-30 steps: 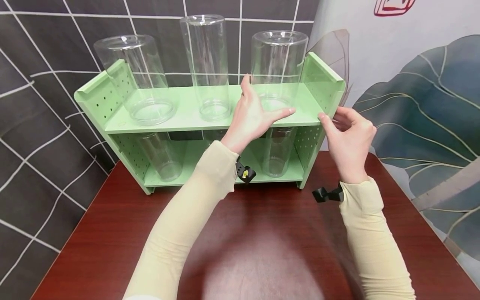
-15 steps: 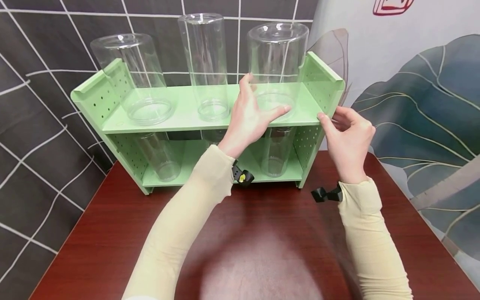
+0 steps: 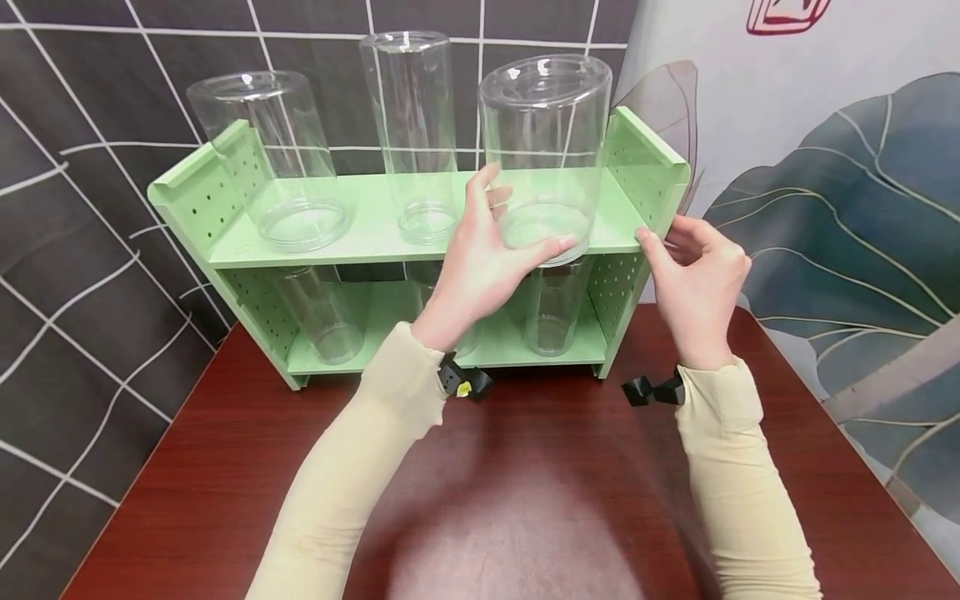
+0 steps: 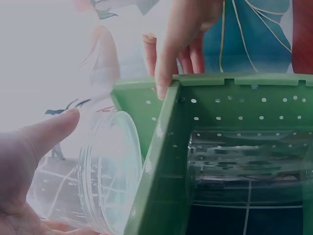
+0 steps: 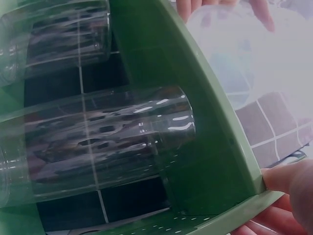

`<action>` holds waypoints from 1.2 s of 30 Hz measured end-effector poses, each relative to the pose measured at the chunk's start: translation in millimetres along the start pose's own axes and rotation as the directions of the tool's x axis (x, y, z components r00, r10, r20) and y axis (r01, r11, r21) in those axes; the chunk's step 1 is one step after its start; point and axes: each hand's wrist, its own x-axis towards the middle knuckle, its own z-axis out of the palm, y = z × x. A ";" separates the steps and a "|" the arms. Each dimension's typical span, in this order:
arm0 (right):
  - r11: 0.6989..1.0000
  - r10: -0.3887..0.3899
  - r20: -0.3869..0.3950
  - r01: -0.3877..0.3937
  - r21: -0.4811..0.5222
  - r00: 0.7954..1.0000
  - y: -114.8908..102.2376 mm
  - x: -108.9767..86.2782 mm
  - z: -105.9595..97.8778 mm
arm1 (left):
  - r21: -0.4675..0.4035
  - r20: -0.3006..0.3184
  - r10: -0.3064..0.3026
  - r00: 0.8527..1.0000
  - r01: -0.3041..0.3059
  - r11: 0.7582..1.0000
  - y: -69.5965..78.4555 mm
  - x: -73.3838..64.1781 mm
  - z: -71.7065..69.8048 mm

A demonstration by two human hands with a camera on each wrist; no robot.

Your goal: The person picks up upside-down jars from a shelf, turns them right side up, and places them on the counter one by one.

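In the head view my left hand [image 3: 487,258] grips a wide clear plastic jar [image 3: 547,133] low down, thumb at the front and fingers round its left side. The jar tilts a little, and its base overlaps the front edge of the top board of a green two-tier shelf [image 3: 375,252]. The left wrist view shows the jar's base [image 4: 115,171] beside that board; whether they touch I cannot tell. My right hand [image 3: 701,283] pinches the front edge of the shelf's right side panel [image 3: 648,167], thumb in front and fingers behind.
A wide clear jar [image 3: 300,158] and a tall narrow one [image 3: 416,125] stand upright on the top board. Below are several narrower clear jars, one at left [image 3: 322,317], one at right [image 3: 555,312]. The shelf stands on a red-brown table [image 3: 525,500] before a dark tiled wall [image 3: 97,233].
My left hand has drawn the wide jar from its place on the top board, forward and slightly left, tilting it. The right hand holds the panel as before.
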 end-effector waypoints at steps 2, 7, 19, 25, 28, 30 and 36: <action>1.000 0.002 0.002 -0.002 0.003 1.000 -0.1 0.0 -0.1 | -0.028 -0.005 0.005 1.000 -0.005 1.000 -1.0 -5.1 -1.8; 1.000 0.007 0.001 -0.007 0.003 1.000 -0.5 0.1 -0.7 | -0.066 0.006 0.026 1.000 -0.026 0.998 -4.6 -20.1 -6.1; 1.000 -0.001 0.003 0.001 0.011 1.000 0.4 -0.4 -0.2 | -0.043 0.014 0.110 0.994 -0.109 0.993 -16.0 -59.6 -16.4; 1.000 -0.003 0.000 0.003 0.006 1.000 0.7 -0.3 -0.4 | -0.051 0.013 0.155 0.988 -0.154 0.987 -26.5 -79.5 -19.2; 1.000 0.001 0.003 -0.001 0.013 1.000 0.9 -0.3 -0.5 | -0.050 0.027 0.154 0.988 -0.153 0.987 -34.9 -89.3 -21.5; 1.000 0.003 0.005 -0.003 0.015 1.000 1.0 -0.2 -0.8 | -0.036 0.040 0.156 0.987 -0.154 0.987 -42.9 -95.1 -21.6; 1.000 -0.010 0.002 0.009 0.009 1.000 1.8 -0.1 0.0 | 0.012 0.057 0.179 0.982 -0.180 0.984 -70.2 -108.4 -14.7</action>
